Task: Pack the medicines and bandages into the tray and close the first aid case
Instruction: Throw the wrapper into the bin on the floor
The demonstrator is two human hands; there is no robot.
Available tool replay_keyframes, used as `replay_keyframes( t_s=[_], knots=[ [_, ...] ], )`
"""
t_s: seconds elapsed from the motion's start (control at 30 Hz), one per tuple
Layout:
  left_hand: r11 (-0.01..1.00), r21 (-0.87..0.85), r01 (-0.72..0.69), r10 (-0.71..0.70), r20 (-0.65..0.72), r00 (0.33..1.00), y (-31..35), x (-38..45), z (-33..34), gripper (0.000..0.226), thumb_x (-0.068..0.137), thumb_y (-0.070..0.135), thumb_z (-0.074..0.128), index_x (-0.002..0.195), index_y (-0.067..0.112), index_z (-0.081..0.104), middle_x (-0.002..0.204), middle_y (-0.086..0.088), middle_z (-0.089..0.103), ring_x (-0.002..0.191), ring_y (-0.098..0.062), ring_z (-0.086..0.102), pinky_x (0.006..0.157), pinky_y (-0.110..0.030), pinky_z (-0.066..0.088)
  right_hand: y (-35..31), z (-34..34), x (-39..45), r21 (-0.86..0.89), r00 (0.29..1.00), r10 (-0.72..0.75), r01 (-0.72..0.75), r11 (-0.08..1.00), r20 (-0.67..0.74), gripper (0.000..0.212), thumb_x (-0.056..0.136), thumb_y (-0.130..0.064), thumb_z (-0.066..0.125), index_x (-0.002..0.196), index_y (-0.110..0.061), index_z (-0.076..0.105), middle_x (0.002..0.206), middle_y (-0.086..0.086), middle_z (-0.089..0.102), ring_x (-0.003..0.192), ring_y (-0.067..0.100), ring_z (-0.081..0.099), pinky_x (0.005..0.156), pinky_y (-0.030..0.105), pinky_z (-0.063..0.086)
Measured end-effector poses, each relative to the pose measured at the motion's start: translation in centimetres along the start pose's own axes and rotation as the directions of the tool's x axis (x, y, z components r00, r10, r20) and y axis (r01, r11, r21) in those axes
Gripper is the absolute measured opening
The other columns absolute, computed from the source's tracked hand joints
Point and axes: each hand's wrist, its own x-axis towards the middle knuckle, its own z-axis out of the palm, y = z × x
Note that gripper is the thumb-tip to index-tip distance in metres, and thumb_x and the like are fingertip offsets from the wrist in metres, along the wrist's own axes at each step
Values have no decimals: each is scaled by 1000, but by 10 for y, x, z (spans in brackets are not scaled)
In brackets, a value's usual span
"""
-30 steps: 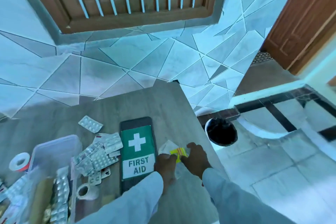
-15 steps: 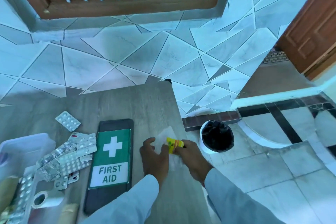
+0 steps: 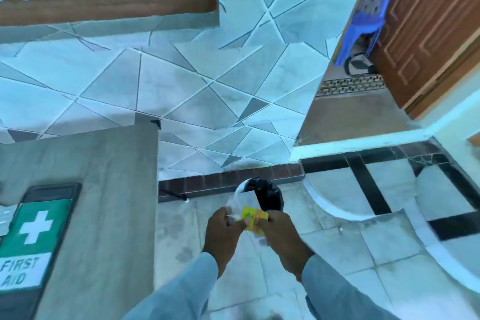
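Note:
My left hand (image 3: pixel 225 226) and my right hand (image 3: pixel 281 231) together grip a small clear plastic packet with a yellow label (image 3: pixel 253 218), held in the air to the right of the table, above the floor. The dark first aid case lid (image 3: pixel 36 239), with a green panel, white cross and the words FIRST AID, lies flat on the grey table (image 3: pixel 111 189) at the far left. A sliver of blister packs (image 3: pixel 5 218) shows at the left edge. The tray is out of view.
A small bin with a black liner (image 3: pixel 267 193) stands on the tiled floor just beyond my hands. A tiled wall rises behind the table. A brown wooden door (image 3: pixel 426 34) and a blue plastic stool (image 3: pixel 368 15) are at the upper right.
Both hands lifted the packet off the table and carried it right, past the table edge toward the bin. The view swung right, so the tray and most blister packs left the frame.

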Motion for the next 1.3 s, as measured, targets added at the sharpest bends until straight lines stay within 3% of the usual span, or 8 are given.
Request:
replay_keyframes(
  t_s=[0.17,0.27,0.5,0.6,0.8,1.0,1.1,1.3],
  knots=[
    [994,-30,102,-105,-123,987,-12,52,30,2,85,19,67,84,21,67,68,-13,68,60,-18,60,53,-24,47,12,-38,61,-114,973,-7,-20,993,-231,12,75,-12,55,85,-17,58,79,12,66,70,32,62,60,44,53],
    [985,-1,172,-171,-131,977,-23,92,41,10,89,30,60,85,22,65,75,-5,71,71,-21,67,61,-27,47,19,-47,105,-179,981,32,-67,982,-193,31,82,-4,48,104,-26,51,86,6,62,66,21,57,45,24,43],
    [925,280,257,-263,-16,965,-48,215,74,23,88,41,52,86,22,64,88,-3,69,86,-23,64,79,-38,52,43,-48,236,-442,989,92,-136,886,-120,16,84,-11,52,76,-16,66,77,-2,63,78,23,57,62,28,40],
    [822,541,176,-264,88,961,-59,262,90,24,90,39,45,95,22,61,95,-3,66,88,-26,59,74,-34,47,65,-42,288,-541,980,197,-166,825,-1,21,83,-19,51,64,-19,57,64,-11,54,72,22,52,55,25,36],
    [725,677,123,-325,180,928,-115,341,126,24,85,32,38,96,29,59,99,0,66,89,-27,61,80,-45,54,134,-30,381,-573,933,339,-213,792,122,42,76,-22,52,116,-24,65,94,-4,69,83,15,63,70,28,50],
    [706,678,207,-433,181,883,-190,394,168,31,91,31,43,116,24,58,124,-2,58,113,-26,55,93,-43,47,205,-11,465,-660,858,444,-178,730,260,48,83,-17,50,131,-19,54,121,4,63,100,20,62,85,34,52],
    [713,646,271,-473,158,867,-203,402,176,33,86,34,43,114,25,58,123,-3,58,114,-27,55,96,-46,47,223,-10,482,-710,815,515,-196,676,265,47,84,-12,53,130,-18,53,113,8,61,108,27,60,91,35,48],
    [768,582,269,-422,141,896,-185,402,162,37,83,35,39,112,23,60,117,-2,62,104,-26,59,91,-46,51,197,-23,490,-765,851,495,-199,613,175,53,86,-18,51,139,-19,44,131,13,56,112,28,55,97,39,47]
  ],
)
